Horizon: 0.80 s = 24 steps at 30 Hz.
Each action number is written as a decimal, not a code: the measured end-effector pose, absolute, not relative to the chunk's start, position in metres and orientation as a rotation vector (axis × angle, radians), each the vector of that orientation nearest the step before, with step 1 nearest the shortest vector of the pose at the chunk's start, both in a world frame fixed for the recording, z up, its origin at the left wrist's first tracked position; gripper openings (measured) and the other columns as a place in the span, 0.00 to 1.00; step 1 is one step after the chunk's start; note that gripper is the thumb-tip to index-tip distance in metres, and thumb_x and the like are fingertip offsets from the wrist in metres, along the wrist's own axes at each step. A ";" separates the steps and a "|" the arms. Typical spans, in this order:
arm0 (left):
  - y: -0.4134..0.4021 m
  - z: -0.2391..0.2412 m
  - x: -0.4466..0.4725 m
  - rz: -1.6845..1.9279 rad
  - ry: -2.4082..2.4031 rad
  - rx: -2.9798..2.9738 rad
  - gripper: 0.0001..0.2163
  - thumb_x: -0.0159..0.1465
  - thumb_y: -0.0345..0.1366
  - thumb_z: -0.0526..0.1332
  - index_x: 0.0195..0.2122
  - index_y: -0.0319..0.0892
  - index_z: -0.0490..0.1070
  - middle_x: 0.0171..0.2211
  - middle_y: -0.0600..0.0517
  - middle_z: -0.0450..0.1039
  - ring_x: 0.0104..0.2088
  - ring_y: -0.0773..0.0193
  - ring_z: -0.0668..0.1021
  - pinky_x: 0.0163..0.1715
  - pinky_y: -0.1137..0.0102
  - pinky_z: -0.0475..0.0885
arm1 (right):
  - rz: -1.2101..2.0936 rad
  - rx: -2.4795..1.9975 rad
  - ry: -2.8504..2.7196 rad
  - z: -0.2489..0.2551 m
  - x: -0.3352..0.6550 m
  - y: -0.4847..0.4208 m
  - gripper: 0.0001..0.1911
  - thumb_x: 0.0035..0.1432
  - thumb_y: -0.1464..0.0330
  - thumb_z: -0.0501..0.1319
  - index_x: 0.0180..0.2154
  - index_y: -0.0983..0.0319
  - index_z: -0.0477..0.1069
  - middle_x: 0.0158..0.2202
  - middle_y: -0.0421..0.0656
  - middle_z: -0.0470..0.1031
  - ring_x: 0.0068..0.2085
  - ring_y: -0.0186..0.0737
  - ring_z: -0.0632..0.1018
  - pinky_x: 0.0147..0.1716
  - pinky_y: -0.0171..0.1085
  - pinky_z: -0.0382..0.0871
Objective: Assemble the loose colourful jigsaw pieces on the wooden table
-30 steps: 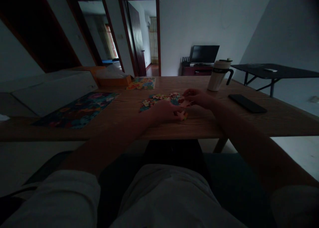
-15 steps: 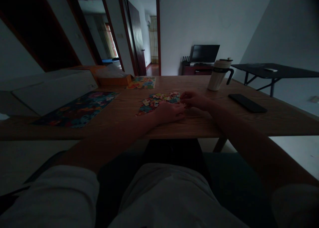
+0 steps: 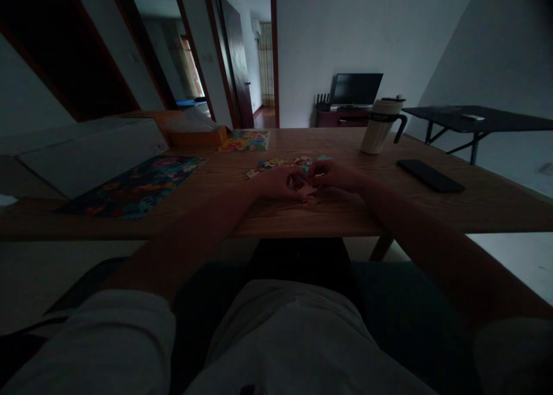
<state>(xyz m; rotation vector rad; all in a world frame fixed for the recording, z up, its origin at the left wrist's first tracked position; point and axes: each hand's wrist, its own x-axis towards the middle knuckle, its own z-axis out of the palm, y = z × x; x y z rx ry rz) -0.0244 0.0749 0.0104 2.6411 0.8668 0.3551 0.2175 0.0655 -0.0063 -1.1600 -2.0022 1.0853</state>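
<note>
Small colourful jigsaw pieces (image 3: 276,163) lie in a loose pile on the wooden table, partly covered by my hands. My left hand (image 3: 279,182) is curled at the near side of the pile, its thumb and fingers bent into a ring. Close against it on the right, my right hand (image 3: 330,174) has its fingers pinched together. Between the fingertips of both hands is a small reddish jigsaw piece, dim and mostly hidden. A few more loose pieces (image 3: 310,200) rest on the table just below the fingers.
A dark patterned puzzle sheet (image 3: 133,187) lies left, beside a white box (image 3: 95,153). Behind are an orange box (image 3: 194,137) with clear plastic and a brighter picture sheet (image 3: 245,141). A lidded cream mug (image 3: 378,131) and a black phone (image 3: 429,175) are on the right.
My left hand has drawn slightly left and its fingers have curled up from a flatter pose. The pieces have shifted; some now show beyond my right hand and some below the fingers.
</note>
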 end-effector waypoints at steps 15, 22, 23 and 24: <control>0.074 0.020 -0.036 0.203 0.919 2.667 0.28 0.56 0.50 0.69 0.56 0.42 0.76 0.43 0.47 0.79 0.39 0.60 0.78 0.40 0.68 0.69 | 0.778 -1.445 -2.521 0.007 0.231 0.060 0.32 0.43 0.53 0.77 0.51 0.55 0.79 0.43 0.45 0.81 0.41 0.48 0.79 0.40 0.41 0.71; 0.071 0.022 -0.037 0.191 0.935 2.648 0.29 0.56 0.49 0.69 0.56 0.41 0.75 0.43 0.48 0.79 0.38 0.62 0.78 0.38 0.70 0.69 | 0.757 -1.409 -2.531 0.004 0.254 0.073 0.25 0.45 0.61 0.75 0.49 0.52 0.82 0.42 0.42 0.82 0.40 0.47 0.80 0.41 0.41 0.71; 0.070 0.022 -0.036 0.178 0.942 2.636 0.29 0.56 0.49 0.69 0.57 0.41 0.74 0.43 0.47 0.79 0.38 0.62 0.78 0.38 0.70 0.69 | 0.750 -1.416 -2.528 0.004 0.255 0.074 0.25 0.45 0.63 0.74 0.48 0.52 0.82 0.41 0.42 0.82 0.40 0.47 0.80 0.41 0.40 0.71; 0.070 0.022 -0.036 0.171 0.951 2.629 0.30 0.56 0.49 0.69 0.57 0.40 0.74 0.43 0.47 0.79 0.38 0.61 0.78 0.38 0.70 0.69 | 0.746 -1.422 -2.522 0.003 0.255 0.076 0.24 0.45 0.64 0.73 0.48 0.52 0.82 0.42 0.42 0.82 0.40 0.47 0.80 0.40 0.40 0.71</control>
